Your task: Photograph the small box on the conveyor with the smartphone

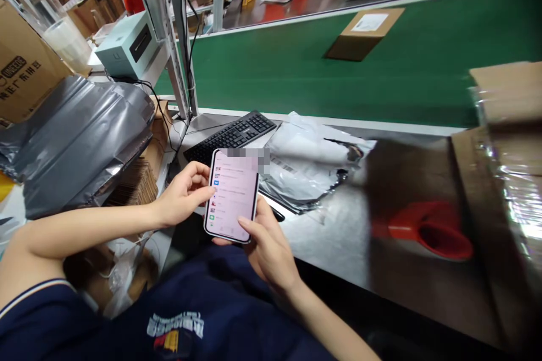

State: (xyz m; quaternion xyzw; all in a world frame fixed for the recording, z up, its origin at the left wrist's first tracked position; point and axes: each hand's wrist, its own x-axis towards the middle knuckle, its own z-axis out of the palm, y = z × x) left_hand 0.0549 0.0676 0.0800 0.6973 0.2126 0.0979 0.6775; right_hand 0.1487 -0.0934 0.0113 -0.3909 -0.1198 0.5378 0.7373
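Observation:
A smartphone (232, 197) with a lit pinkish screen is held upright over my lap, in front of the metal table edge. My right hand (267, 248) grips its lower right corner, thumb laid across the bottom of the screen. On the phone's left edge, my left hand (184, 194) rests with its fingers curled and its thumb toward the screen. Just behind the phone lies a black keyboard (232, 134).
Grey and clear poly mailer bags (309, 163) lie beside the keyboard. A red scoop-like tool (432, 230) sits on the metal table (339, 237). A cardboard box (364, 34) rides the green conveyor belt (296, 73). Grey bag stacks (76, 141) and a label printer (127, 45) stand left. People in orange work beyond.

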